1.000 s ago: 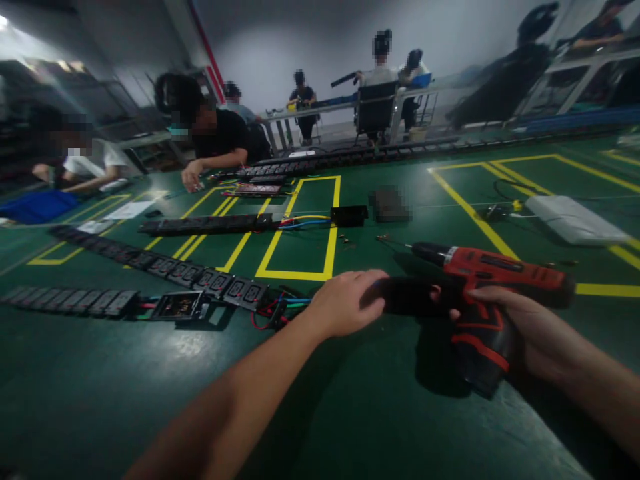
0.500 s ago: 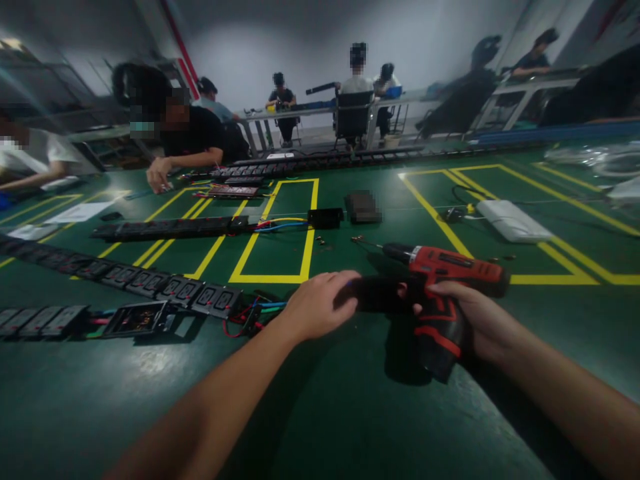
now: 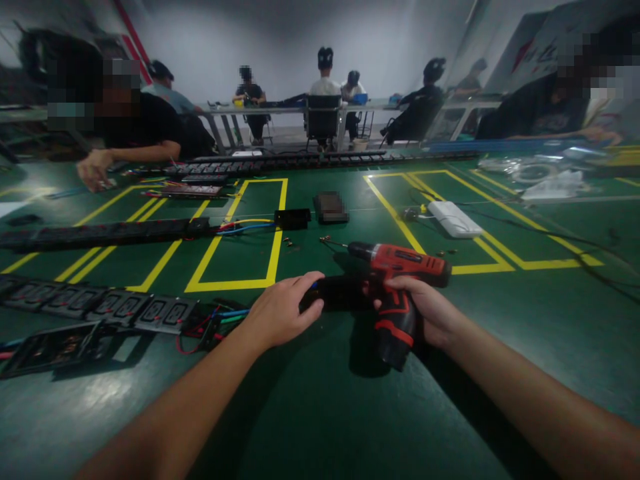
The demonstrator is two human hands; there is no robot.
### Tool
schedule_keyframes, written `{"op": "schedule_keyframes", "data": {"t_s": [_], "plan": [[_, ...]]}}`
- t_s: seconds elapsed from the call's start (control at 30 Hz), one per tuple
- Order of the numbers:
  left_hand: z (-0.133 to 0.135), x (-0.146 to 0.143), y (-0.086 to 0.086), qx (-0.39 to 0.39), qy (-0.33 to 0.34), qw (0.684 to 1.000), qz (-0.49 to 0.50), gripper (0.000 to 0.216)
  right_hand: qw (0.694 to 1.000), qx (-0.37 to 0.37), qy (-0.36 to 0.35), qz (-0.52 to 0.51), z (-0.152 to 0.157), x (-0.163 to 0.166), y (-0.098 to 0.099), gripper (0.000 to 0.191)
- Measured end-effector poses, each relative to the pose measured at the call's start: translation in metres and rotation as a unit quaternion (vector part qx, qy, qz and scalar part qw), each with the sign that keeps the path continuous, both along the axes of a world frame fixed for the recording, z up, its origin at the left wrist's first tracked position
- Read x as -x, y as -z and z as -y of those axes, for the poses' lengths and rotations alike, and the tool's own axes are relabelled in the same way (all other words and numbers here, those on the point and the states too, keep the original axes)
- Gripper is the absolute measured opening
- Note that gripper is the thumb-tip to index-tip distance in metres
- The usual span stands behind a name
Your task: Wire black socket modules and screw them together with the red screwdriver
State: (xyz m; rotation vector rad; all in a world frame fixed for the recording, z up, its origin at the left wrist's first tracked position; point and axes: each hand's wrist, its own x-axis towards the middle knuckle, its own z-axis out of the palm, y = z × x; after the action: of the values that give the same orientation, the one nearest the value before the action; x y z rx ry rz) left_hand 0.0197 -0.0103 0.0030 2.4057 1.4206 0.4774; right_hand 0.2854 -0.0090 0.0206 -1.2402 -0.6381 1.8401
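Observation:
My right hand [image 3: 425,307] is wrapped round the grip of a red and black cordless drill [image 3: 400,267], whose bit points left and away over the green table. My left hand [image 3: 283,310] is closed on one end of a small black box-shaped part [image 3: 340,293] that lies between both hands; the fingers of my right hand touch its other end. Coloured wires [image 3: 220,320] run from that part's side toward a black socket strip [image 3: 100,310] at the left.
Yellow tape rectangles [image 3: 237,233] mark the green table. More black socket strips [image 3: 100,233] lie at the left and along the back, a white box [image 3: 453,219] at the right, loose screws [image 3: 290,243] near the middle. A person's hand [image 3: 93,170] rests far left; others sit behind.
The view has swung to the right, so everything shifted left in frame. Both hands keep their hold on the drill and the black part, now nearer the centre.

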Motion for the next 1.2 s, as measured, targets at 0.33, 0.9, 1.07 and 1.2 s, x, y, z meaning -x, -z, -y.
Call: {"op": "schedule_keyframes", "data": {"t_s": [0.33,0.9,1.07,1.2], "plan": [[-0.002,0.0,0.001,-0.011,0.005,1.0,-0.025,0.037,1.0,0.007,0.02,0.017,-0.006,-0.016,-0.007,0.025],[0.003,0.009,-0.01,-0.027,0.121,0.987,-0.1,0.039,0.999,-0.009,0.03,0.011,-0.004,-0.018,-0.002,0.021],[0.009,0.006,-0.025,0.058,0.113,0.989,-0.076,0.052,1.0,-0.012,0.025,-0.008,-0.006,-0.018,0.001,0.019],[-0.003,0.006,-0.033,0.032,0.03,0.998,-0.034,0.037,1.0,-0.015,0.017,-0.019,-0.006,-0.018,0.002,0.016]]}}
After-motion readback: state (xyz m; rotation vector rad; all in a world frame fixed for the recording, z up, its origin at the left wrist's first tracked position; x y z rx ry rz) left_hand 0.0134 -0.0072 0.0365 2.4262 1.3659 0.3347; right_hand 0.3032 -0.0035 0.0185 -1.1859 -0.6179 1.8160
